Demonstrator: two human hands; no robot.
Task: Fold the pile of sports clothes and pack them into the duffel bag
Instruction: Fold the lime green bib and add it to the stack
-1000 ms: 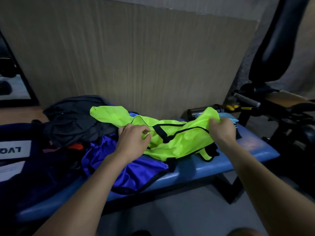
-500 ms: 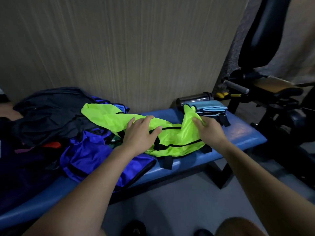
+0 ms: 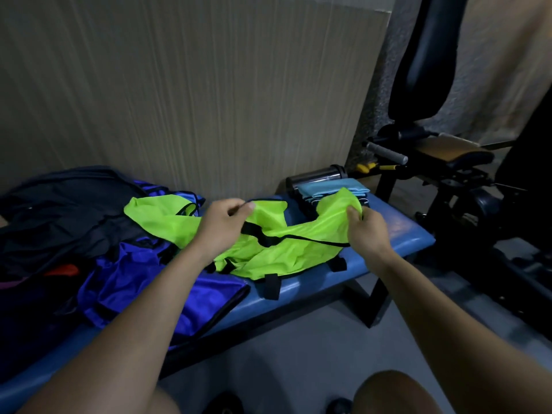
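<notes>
Left hands (image 3: 222,225) now pinching vest (image 3: 277,249)

A gym: padded bench (image 3: 397,234), weight machine (image 3: 442,150).

A blue padded bench (image 3: 400,234) stands against a ribbed beige wall panel (image 3: 191,94). A dark metal bottle (image 3: 316,175) lies on its far end. To the right stands a black exercise machine (image 3: 430,85) with a tan seat (image 3: 448,149).

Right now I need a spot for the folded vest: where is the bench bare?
Bare bench shows at its right end, between the right hand and the edge, in front of the folded blue stack. The left side is crowded with the blue garment and dark clothes.
</notes>
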